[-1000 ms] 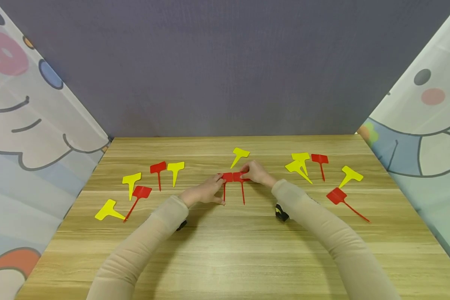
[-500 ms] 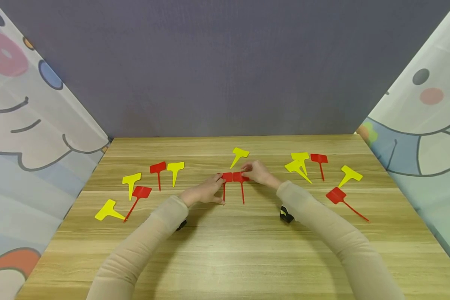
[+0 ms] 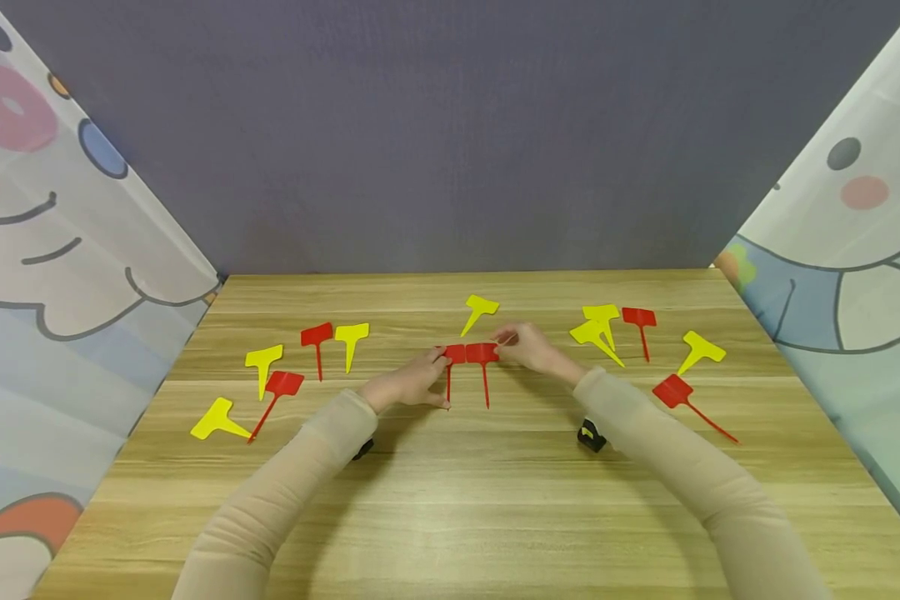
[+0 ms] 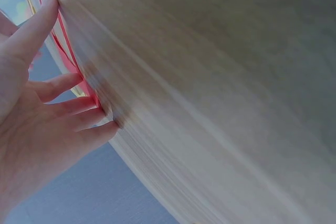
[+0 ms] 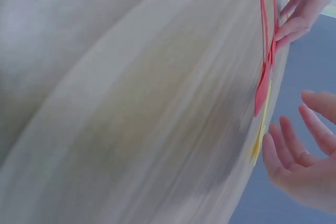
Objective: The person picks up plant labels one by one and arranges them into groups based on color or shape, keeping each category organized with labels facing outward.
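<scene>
Two red T-shaped plant labels lie side by side mid-table, heads edge to edge and stems toward the person. My left hand [image 3: 416, 380] rests on the left red label [image 3: 456, 354], fingertips on its head and thumb at the stem's lower tip. In the left wrist view those fingers [image 4: 65, 108] are stretched out along the label. My right hand [image 3: 534, 348] is just right of the right red label [image 3: 482, 353]. The right wrist view shows its fingers [image 5: 286, 148] loosely bent, holding nothing, apart from that label [image 5: 261, 95].
A yellow plant label [image 3: 482, 307] lies behind the red pair. Several more yellow and red ones are spread at the left, such as a red label [image 3: 284, 382], and at the right, such as a yellow label [image 3: 701, 350]. A grey panel [image 3: 457, 150] stands behind the wooden table [image 3: 450, 517].
My right hand has let go of the right red label and drawn back a little to the right. The left hand stays on the left label.
</scene>
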Action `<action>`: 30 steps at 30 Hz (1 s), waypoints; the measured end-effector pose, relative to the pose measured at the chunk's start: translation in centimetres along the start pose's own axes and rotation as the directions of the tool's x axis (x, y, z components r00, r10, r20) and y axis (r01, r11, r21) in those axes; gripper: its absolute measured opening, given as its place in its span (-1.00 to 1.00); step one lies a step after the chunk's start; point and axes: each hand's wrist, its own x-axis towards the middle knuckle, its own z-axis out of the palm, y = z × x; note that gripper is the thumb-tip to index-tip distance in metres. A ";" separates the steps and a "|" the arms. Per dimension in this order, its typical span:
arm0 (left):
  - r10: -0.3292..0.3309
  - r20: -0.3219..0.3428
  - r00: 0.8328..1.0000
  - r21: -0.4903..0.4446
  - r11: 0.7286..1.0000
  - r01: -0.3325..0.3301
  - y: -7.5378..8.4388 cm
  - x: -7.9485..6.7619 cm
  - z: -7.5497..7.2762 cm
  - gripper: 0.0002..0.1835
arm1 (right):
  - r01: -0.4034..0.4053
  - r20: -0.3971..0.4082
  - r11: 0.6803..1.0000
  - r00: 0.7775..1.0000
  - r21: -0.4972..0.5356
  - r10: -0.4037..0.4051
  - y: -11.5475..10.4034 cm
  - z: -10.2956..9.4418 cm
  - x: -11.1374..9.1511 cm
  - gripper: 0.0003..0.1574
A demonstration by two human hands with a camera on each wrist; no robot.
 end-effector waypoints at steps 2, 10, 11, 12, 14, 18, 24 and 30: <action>-0.002 0.001 1.000 0.003 1.000 0.002 0.0 0.0 0.0 -0.14 | 0.004 0.004 1.000 1.000 -0.002 -0.004 -0.1 -0.3 -0.3 -0.68; -0.006 0.008 1.000 -0.002 1.000 0.006 0.1 0.0 -0.2 -0.14 | 0.049 0.003 0.999 0.999 -0.007 -0.049 -0.3 -1.4 -2.0 -0.70; -0.005 0.008 1.000 -0.003 1.000 0.005 0.2 0.0 -0.2 -0.14 | 0.052 0.002 0.999 0.999 -0.015 -0.052 -0.2 -1.5 -2.2 -0.69; -0.005 0.008 1.000 -0.004 1.000 0.005 0.2 0.0 -0.2 -0.14 | 0.053 0.000 0.998 0.999 -0.026 -0.053 -0.1 -1.7 -2.4 -0.69; -0.006 0.008 1.000 -0.004 1.000 0.006 0.2 0.0 -0.2 -0.14 | 0.056 -0.005 0.998 0.998 -0.037 -0.056 0.2 -1.9 -2.8 -0.69; -0.013 0.018 1.000 -0.007 1.000 0.013 0.3 -0.1 -0.3 -0.14 | 0.048 -0.013 0.997 0.999 -0.055 -0.048 0.6 -2.5 -3.7 -0.70; -0.022 0.028 0.999 0.000 1.000 0.022 0.3 -0.2 -0.2 -0.13 | 0.036 -0.016 0.997 0.999 -0.073 -0.037 1.2 -3.6 -5.3 -0.69; -0.030 0.029 0.999 -0.007 1.000 0.030 0.2 -0.3 -0.1 -0.13 | 0.076 -0.045 0.995 0.996 -0.070 -0.079 1.6 -4.6 -6.6 -0.71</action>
